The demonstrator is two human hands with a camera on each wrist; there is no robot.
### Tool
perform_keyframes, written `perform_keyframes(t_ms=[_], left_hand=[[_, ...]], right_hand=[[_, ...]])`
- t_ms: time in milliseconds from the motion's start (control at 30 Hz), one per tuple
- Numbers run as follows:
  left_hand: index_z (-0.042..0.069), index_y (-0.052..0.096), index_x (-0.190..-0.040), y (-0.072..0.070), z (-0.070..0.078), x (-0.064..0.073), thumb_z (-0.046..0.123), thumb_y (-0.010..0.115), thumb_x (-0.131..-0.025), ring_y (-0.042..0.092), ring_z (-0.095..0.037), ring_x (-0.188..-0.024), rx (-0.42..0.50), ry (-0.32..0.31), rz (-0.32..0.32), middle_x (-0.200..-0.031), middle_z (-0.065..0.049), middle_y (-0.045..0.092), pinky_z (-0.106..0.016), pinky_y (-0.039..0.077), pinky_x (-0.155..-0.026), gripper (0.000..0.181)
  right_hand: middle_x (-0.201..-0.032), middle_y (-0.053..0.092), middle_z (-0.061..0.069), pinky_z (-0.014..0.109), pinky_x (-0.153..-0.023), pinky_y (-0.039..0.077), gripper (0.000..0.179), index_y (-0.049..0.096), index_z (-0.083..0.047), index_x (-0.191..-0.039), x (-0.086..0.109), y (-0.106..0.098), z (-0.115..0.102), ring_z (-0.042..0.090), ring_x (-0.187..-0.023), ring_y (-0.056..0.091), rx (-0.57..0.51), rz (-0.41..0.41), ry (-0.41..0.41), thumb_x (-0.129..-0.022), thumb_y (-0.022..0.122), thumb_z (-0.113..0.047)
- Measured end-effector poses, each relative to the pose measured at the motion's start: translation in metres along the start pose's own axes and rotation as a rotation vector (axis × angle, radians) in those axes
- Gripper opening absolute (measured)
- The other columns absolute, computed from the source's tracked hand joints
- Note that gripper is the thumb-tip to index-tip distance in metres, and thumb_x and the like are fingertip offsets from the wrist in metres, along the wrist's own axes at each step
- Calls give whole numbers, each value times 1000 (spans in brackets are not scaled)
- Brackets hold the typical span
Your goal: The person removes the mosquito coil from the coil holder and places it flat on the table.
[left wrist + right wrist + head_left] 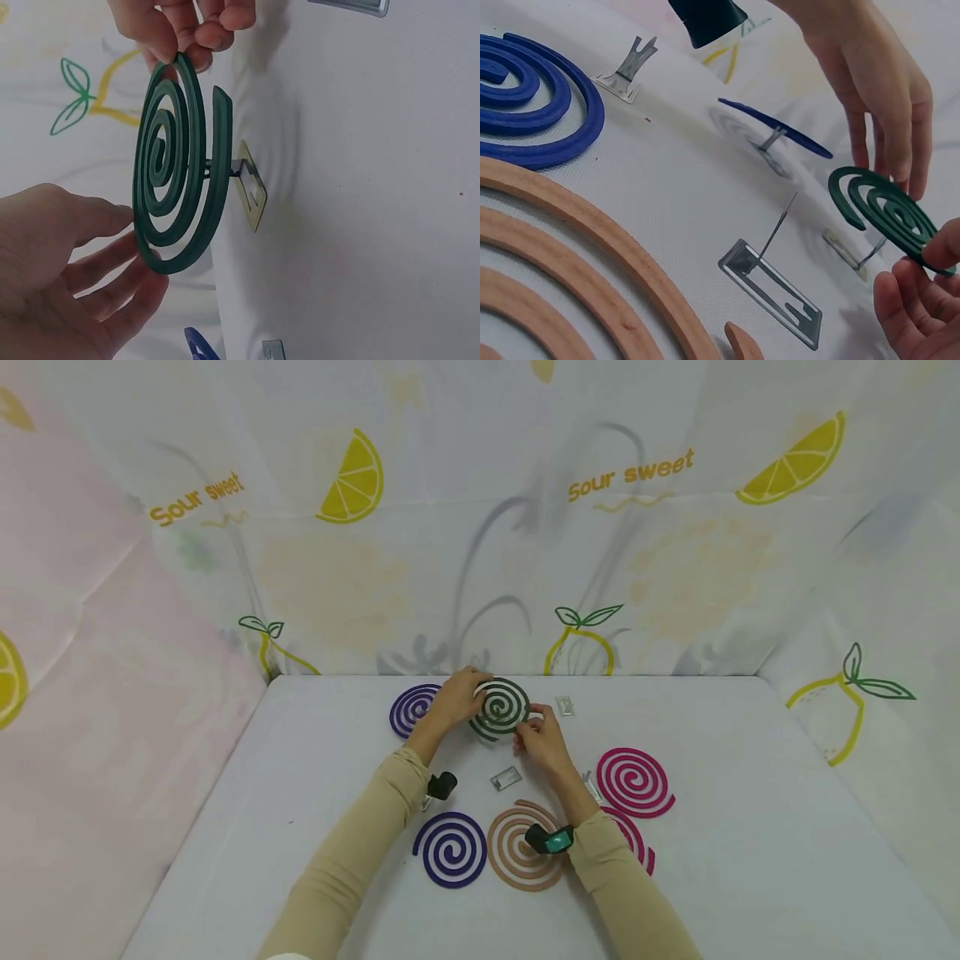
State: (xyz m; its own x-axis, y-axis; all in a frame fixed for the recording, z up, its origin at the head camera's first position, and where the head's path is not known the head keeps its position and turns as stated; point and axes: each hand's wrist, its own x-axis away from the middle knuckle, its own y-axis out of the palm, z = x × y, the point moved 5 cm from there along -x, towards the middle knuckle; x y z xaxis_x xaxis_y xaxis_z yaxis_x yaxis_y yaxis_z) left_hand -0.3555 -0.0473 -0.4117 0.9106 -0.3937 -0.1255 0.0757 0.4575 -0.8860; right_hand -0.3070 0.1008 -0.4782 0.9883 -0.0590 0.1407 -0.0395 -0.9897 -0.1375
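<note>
A green mosquito coil (498, 707) is held up by both hands near the back of the table, tilted on edge in the left wrist view. My left hand (454, 698) pinches its left rim between thumb and fingers. On the opposite rim, the thumb and fingertips of my right hand (543, 742) grip the coil. Close behind the coil, a thin metal coil stand (257, 193) rests on the table, its upright prong reaching the coil's underside. Whether the prong is fixed into the coil I cannot tell.
A blue coil (780, 127) sits raised on a stand at back left. Nearer lie another blue coil (450, 850), a tan coil (508, 852) and two pink coils (633, 781). Bare metal stands (506, 778) are scattered between. A printed cloth wall (420, 568) borders the back.
</note>
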Motion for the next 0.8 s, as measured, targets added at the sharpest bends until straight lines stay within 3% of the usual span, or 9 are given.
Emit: perform_keyframes(t_ms=[167, 367, 567, 800], left_hand=[[4, 62, -122, -5, 2, 4, 4, 56, -90, 58, -33, -111, 22, 27, 41, -119, -19, 60, -44, 47, -94, 32], [4, 64, -119, -8, -1, 14, 5, 56, -90, 60, -29, -92, 73, 19, 75, -109, -18, 63, -41, 49, -80, 30], [2, 64, -118, -18, -2, 38, 4, 57, -91, 64, -30, -98, 174, 3, 118, -113, -18, 64, -39, 52, -77, 28], [3, 65, -117, -33, -3, 75, 7, 60, -89, 62, -26, -90, 262, -30, 216, -107, -15, 66, -36, 49, -75, 28]], right_hand=[[-74, 55, 1, 21, -57, 50, 44, 38, 0, -132, 2, -3, -4, 8, -58, 55, -27, 2, 11, -89, 51, 0], [-76, 56, 1, 21, -59, 51, 46, 40, -2, -132, 9, -4, -7, 8, -59, 55, -2, -6, 6, -87, 50, -1], [-79, 57, 2, 23, -62, 53, 44, 42, -6, -131, 22, -5, -10, 10, -63, 57, 4, -45, -23, -88, 51, -3], [-83, 57, 9, 27, -64, 54, 42, 41, -4, -131, 43, -2, -25, 15, -66, 59, -43, -128, -143, -91, 51, 0]])
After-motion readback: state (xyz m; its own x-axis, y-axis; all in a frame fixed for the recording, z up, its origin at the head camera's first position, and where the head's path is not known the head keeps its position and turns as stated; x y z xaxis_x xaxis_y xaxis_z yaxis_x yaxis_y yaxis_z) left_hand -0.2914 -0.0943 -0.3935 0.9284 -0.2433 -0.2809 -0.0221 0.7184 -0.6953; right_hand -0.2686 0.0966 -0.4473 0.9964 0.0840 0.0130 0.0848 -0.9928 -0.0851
